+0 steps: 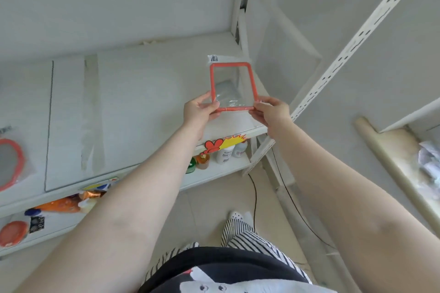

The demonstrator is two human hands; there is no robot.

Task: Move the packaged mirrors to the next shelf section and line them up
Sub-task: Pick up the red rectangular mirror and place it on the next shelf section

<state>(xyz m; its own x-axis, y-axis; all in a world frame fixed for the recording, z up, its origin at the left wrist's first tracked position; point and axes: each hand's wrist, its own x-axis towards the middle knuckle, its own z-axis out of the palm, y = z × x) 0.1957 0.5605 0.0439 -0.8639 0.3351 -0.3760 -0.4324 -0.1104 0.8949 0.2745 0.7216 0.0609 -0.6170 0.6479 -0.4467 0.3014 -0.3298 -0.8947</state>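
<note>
A square mirror with an orange frame [232,86], wrapped in clear plastic with a barcode label at its top, is held over the right end of the white shelf [142,93]. My left hand [201,109] grips its lower left corner and my right hand [270,110] grips its lower right corner. A second packaged mirror, round with an orange rim [12,164], lies on the shelf at the far left edge of view, partly cut off.
A lower shelf [214,171] holds bottles [225,153], an orange pack [62,206] and a red lid [13,233]. A perforated white upright [352,40] slants at the right, with another shelf unit beyond. A black cable [256,197] runs across the tiled floor.
</note>
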